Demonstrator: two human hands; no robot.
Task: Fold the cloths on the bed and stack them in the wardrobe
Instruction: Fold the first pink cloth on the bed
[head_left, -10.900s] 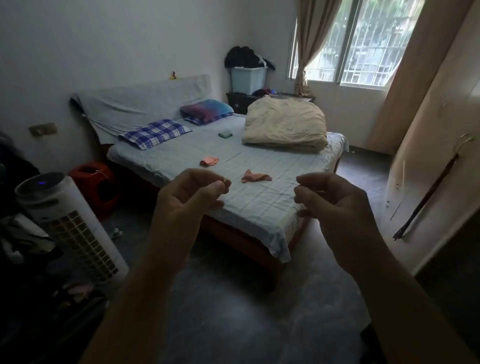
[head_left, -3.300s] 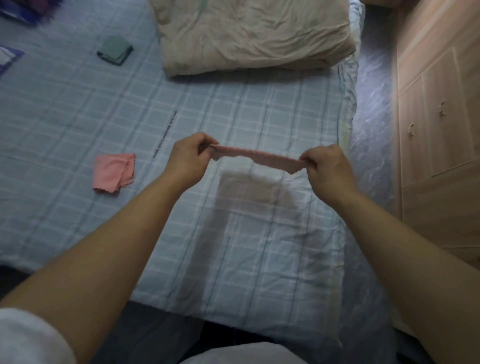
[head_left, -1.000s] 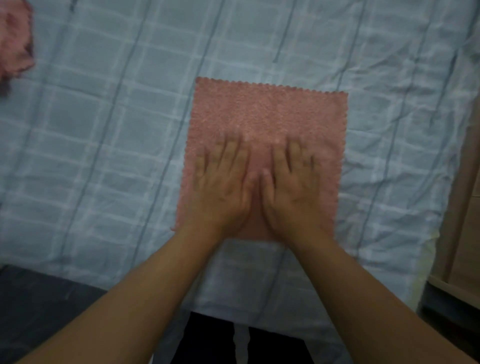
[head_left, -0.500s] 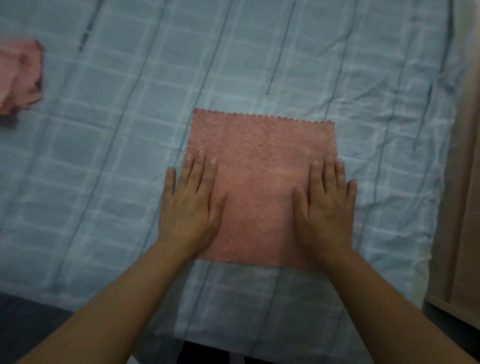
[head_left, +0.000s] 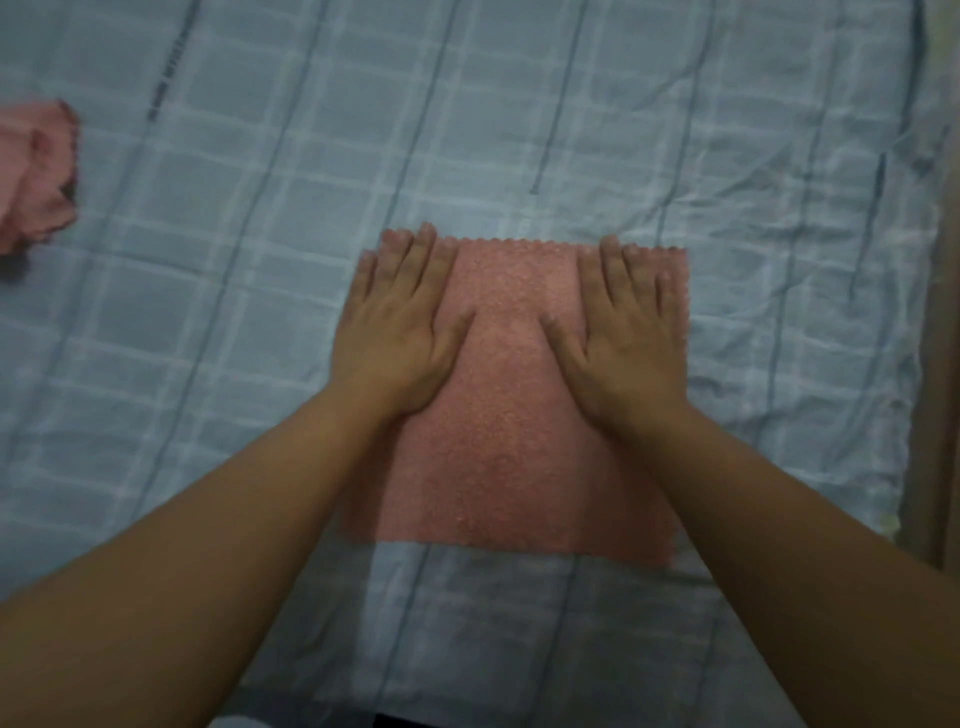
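Note:
A pink square cloth (head_left: 511, 441) with a scalloped edge lies spread flat on the blue checked bed sheet (head_left: 234, 270). My left hand (head_left: 400, 332) lies flat, palm down, on its far left part, fingertips at the far edge. My right hand (head_left: 623, 332) lies flat on the far right part, fingers likewise reaching the far edge. Neither hand grips anything. A second pink cloth (head_left: 34, 176) lies crumpled at the left edge of the view.
The bed's right edge (head_left: 893, 364) runs down the right side, with a wooden wardrobe front (head_left: 940, 338) just beyond it. The bed's near edge (head_left: 467, 719) is at the bottom of the view.
Both hands have slid from the cloth's near side corners up to its far edge, pressing it flat. The view shifted slightly closer.

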